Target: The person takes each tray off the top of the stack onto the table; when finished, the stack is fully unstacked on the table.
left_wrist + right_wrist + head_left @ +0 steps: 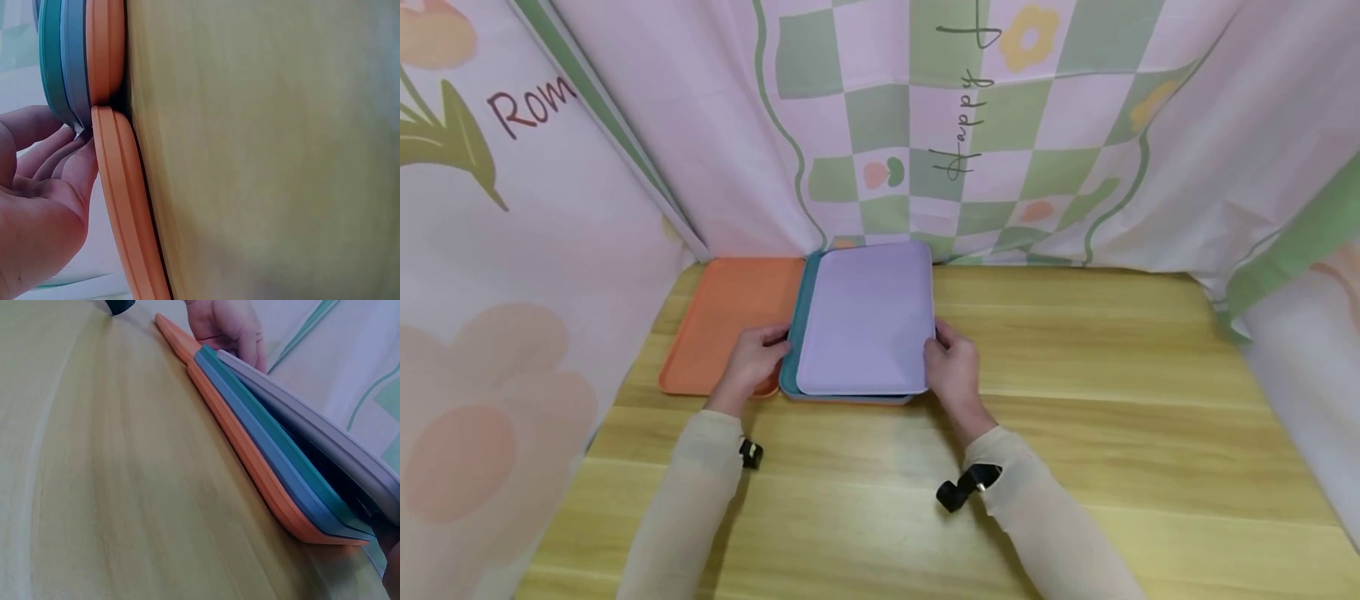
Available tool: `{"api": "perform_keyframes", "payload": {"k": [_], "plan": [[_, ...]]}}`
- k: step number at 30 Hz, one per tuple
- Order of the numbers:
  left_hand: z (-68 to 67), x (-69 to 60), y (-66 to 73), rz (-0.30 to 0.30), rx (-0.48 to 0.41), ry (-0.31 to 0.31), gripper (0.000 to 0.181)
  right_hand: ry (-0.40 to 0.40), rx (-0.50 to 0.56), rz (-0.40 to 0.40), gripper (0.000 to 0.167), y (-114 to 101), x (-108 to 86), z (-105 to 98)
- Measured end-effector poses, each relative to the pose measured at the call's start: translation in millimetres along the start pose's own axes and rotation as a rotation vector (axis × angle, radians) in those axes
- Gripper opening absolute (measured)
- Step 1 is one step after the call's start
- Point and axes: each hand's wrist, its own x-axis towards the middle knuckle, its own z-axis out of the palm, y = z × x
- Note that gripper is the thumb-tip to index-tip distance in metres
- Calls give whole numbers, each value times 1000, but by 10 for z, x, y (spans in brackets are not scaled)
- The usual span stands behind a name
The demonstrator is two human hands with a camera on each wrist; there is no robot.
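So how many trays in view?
5: a lone orange tray on the left; piled beside it, bottom up, a second orange tray, blue tray, teal tray and lavender tray. Others could be hidden inside the pile.

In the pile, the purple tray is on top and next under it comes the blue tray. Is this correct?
Not quite: the right wrist view shows the green tray next under the purple tray; the blue tray lies below the green.
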Motion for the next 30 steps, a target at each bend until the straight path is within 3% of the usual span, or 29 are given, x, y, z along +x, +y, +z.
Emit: {"api": "perform_keyframes", "payload": {"k": [16,30], "plan": [[-17,0,-16,47,21,4,47,10,244,123,47,19,10,-226],[-44,-31,-27,38,2,-38,47,36,272,180,49,19,-2,-595]]}}
